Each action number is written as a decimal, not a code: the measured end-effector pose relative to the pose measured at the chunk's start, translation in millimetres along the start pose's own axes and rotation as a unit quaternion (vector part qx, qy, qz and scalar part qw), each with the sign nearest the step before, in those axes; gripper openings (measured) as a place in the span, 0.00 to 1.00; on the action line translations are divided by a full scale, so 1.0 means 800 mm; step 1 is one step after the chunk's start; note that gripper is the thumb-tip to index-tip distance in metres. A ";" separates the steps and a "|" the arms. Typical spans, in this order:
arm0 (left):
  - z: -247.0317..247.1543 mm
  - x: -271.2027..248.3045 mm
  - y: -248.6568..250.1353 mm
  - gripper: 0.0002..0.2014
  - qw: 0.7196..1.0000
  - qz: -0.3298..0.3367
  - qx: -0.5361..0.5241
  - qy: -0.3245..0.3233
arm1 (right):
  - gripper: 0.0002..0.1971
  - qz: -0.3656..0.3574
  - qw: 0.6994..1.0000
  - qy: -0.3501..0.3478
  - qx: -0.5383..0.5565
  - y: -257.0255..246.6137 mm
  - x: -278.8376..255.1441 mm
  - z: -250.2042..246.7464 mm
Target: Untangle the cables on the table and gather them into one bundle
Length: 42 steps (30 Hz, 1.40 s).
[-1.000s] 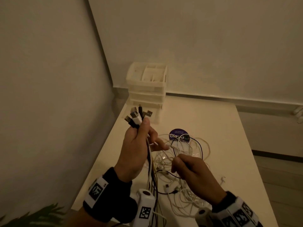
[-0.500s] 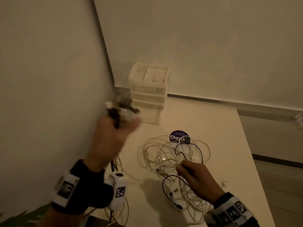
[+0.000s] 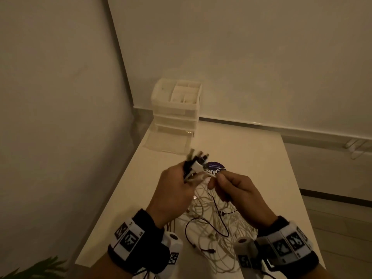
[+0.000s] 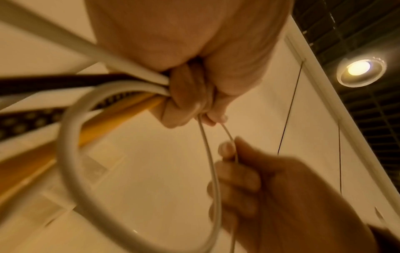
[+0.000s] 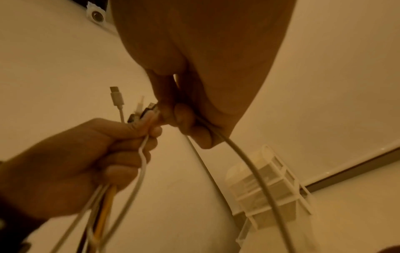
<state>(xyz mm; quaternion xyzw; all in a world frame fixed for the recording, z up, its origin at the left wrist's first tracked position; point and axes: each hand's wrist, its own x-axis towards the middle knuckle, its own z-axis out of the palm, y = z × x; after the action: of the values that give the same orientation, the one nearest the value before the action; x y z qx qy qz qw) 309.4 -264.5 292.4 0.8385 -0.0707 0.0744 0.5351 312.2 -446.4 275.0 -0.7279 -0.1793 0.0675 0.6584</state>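
The left hand (image 3: 173, 190) clenches a bunch of black and white cable ends (image 3: 194, 166), plugs upward; the right hand (image 3: 239, 190) pinches a thin white cable (image 3: 210, 176) just beside it. The loose white and black tangle (image 3: 213, 222) lies on the pale table (image 3: 251, 158) below. A hard pull would likely tighten knots or drag plugs from the left fist.

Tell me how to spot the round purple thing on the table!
Start at the white plastic drawer organizer in the table's far left corner, then look nearer, just past the two hands. The round purple sticker lies flat by the pile of tangled white cables. It is the only purple thing there, with white letters.
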 end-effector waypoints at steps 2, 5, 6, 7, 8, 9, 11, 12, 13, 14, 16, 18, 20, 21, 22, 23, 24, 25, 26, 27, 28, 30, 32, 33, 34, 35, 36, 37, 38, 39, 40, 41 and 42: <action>-0.012 0.007 0.003 0.09 0.997 -0.004 -0.032 0.065 | 0.18 0.008 1.000 -0.016 -0.017 0.013 -0.004 -0.001; -0.035 0.016 0.012 0.10 0.988 0.017 -0.063 0.137 | 0.16 0.025 0.998 -0.017 -0.051 0.039 -0.015 -0.003; -0.043 0.020 0.011 0.12 0.985 0.017 -0.076 0.156 | 0.16 0.030 0.997 -0.011 -0.066 0.049 -0.017 -0.004; -0.051 0.024 0.007 0.16 0.979 0.009 -0.095 0.179 | 0.15 0.035 0.996 -0.006 -0.084 0.058 -0.018 -0.005; -0.061 0.028 0.003 0.19 0.971 -0.005 -0.123 0.205 | 0.15 0.043 0.993 -0.002 -0.106 0.067 -0.019 -0.006; -0.072 0.032 -0.002 0.20 0.962 -0.014 -0.150 0.228 | 0.15 0.053 0.990 0.004 -0.131 0.076 -0.020 -0.007; -0.092 0.037 -0.007 0.19 0.953 -0.011 -0.169 0.253 | 0.15 0.075 0.983 0.031 -0.165 0.090 -0.021 -0.009; -0.099 0.037 -0.006 0.18 0.952 -0.004 -0.159 0.261 | 0.15 0.083 0.981 0.050 -0.168 0.093 -0.022 -0.010; -0.102 0.035 -0.004 0.17 0.954 0.005 -0.140 0.267 | 0.16 0.089 0.980 0.070 -0.163 0.094 -0.021 -0.012; -0.103 0.033 -0.003 0.16 0.955 0.012 -0.117 0.273 | 0.16 0.096 0.980 0.093 -0.150 0.092 -0.019 -0.012; -0.099 0.030 -0.010 0.16 0.947 0.017 -0.105 0.303 | 0.17 0.114 0.977 0.148 -0.098 0.088 -0.014 -0.013; -0.098 0.029 -0.016 0.16 0.925 0.018 -0.163 0.342 | 0.19 0.127 0.973 0.186 -0.045 0.081 -0.009 -0.015; -0.096 0.025 -0.014 0.14 0.926 0.027 -0.180 0.332 | 0.20 0.123 0.974 0.186 -0.026 0.073 -0.005 -0.015; -0.092 0.021 -0.009 0.12 0.938 0.039 -0.170 0.298 | 0.20 0.115 0.978 0.175 -0.026 0.069 -0.005 -0.014; -0.085 0.016 -0.002 0.10 0.957 0.051 -0.155 0.240 | 0.19 0.105 0.981 0.159 -0.025 0.064 -0.005 -0.012; -0.076 0.010 0.006 0.09 0.974 0.059 -0.132 0.173 | 0.19 0.098 0.985 0.143 -0.021 0.058 -0.004 -0.010; -0.065 0.006 0.011 0.09 0.987 0.063 -0.100 0.105 | 0.19 0.092 0.988 0.127 -0.012 0.053 -0.004 -0.008; -0.055 0.004 0.012 0.09 0.995 0.061 -0.062 0.046 | 0.19 0.086 0.990 0.110 -0.005 0.049 -0.003 -0.006; -0.044 0.005 0.011 0.08 0.998 0.051 -0.026 -0.001 | 0.20 0.079 0.993 0.093 -0.002 0.044 -0.002 -0.004; -0.033 0.006 0.009 0.06 0.999 0.038 -0.002 -0.033 | 0.21 0.070 0.995 0.077 -0.003 0.040 -0.002 -0.004; -0.022 0.007 0.006 0.04 0.998 0.031 0.012 -0.054 | 0.21 0.060 0.996 0.064 -0.005 0.034 -0.001 -0.003; -0.005 0.008 0.004 0.06 0.995 0.041 0.025 -0.082 | 0.18 0.041 0.998 0.047 0.001 0.022 0.001 -0.002; 0.011 0.007 0.003 0.08 0.993 0.058 0.023 -0.097 | 0.17 0.040 0.998 0.039 0.028 0.011 0.003 -0.004; 0.015 0.008 0.002 0.09 0.994 0.061 0.018 -0.091 | 0.18 0.040 0.998 0.038 0.039 0.008 0.004 -0.006; 0.018 0.009 0.002 0.11 0.995 0.064 0.015 -0.080 | 0.20 0.038 0.998 0.037 0.045 0.005 0.006 -0.007; 0.018 0.012 0.003 0.12 0.996 0.065 0.013 -0.066 | 0.20 0.034 0.998 0.035 0.044 0.004 0.006 -0.009; 0.018 0.014 0.005 0.11 0.996 0.069 0.006 -0.053 | 0.19 0.026 0.998 0.033 0.036 0.004 0.007 -0.010; 0.016 0.016 0.008 0.09 0.997 0.073 -0.007 -0.039 | 0.18 0.017 0.999 0.029 0.024 0.007 0.007 -0.010; 0.013 0.018 0.011 0.07 0.996 0.078 -0.024 -0.023 | 0.17 0.007 1.000 0.025 0.011 0.010 0.007 -0.009; 0.008 0.020 0.016 0.07 0.996 0.083 -0.039 -0.001 | 0.16 0.000 1.000 0.023 -0.007 0.017 0.007 -0.008; 0.003 0.024 0.019 0.09 0.995 0.087 -0.048 0.024 | 0.15 -0.002 0.999 0.023 -0.028 0.026 0.007 -0.007; -0.004 0.028 0.023 0.10 0.993 0.086 -0.059 0.052 | 0.15 0.000 0.998 0.026 -0.051 0.036 0.008 -0.007; -0.013 0.032 0.026 0.11 0.991 0.078 -0.076 0.082 | 0.14 0.002 0.997 0.030 -0.069 0.046 0.008 -0.006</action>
<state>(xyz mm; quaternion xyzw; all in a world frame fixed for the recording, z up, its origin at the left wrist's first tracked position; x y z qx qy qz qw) 330.0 -264.9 320.5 0.7784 -0.0976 0.1786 0.5939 325.6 -450.9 240.3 -0.7736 -0.1625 0.0346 0.6115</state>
